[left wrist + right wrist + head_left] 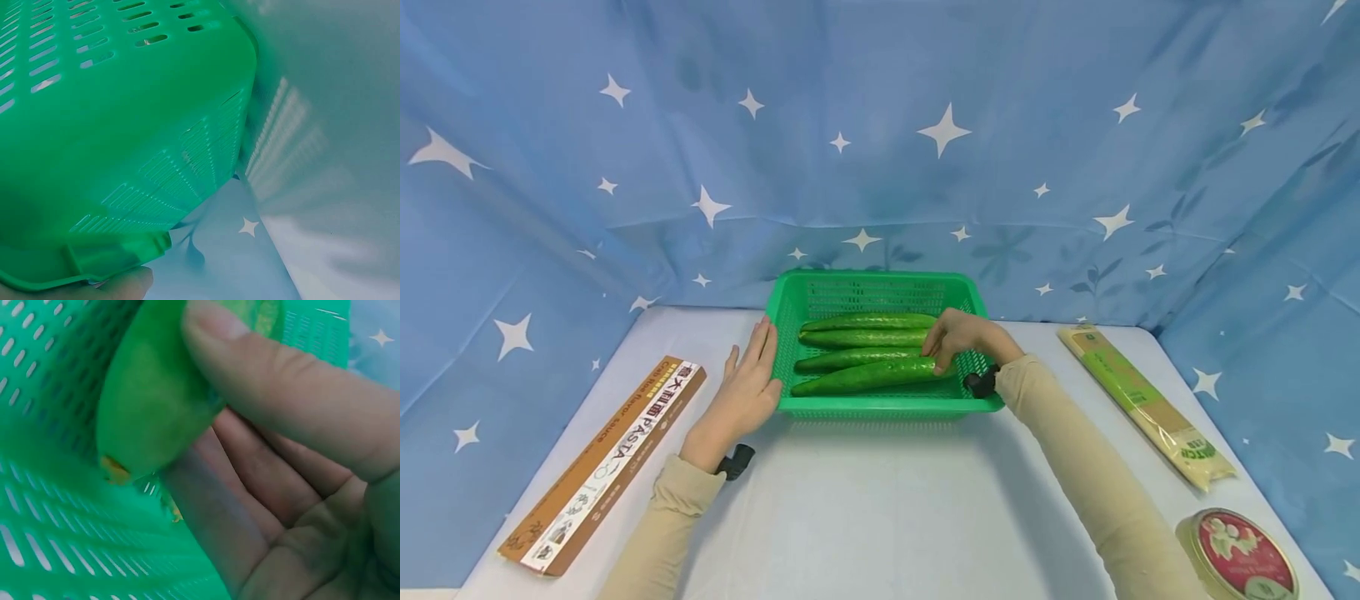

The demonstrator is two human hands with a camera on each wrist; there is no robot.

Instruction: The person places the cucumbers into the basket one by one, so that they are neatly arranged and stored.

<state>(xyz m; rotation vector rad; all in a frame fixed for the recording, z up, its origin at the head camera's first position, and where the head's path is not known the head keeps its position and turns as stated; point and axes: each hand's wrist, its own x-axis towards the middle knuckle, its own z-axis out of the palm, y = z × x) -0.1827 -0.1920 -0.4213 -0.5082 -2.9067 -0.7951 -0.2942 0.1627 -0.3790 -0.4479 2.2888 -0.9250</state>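
There are 4 cucumbers (872, 377), 1 basket (887, 406), 1 left hand (747, 397) and 1 right hand (958, 335). Also in view are 1 pasta box (606, 467), 1 packet (1142, 400) and 1 tin (1242, 552).

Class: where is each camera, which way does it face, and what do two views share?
Head: on the head, looking forward and down at the green basket; both forearms, left grip and right grip show.
Left wrist: on that wrist, facing the basket's outside; left grip shows partly.
Right wrist: on that wrist, facing a cucumber's end; thumb and fingers show.
Shared: head and right wrist both show cucumbers and basket.
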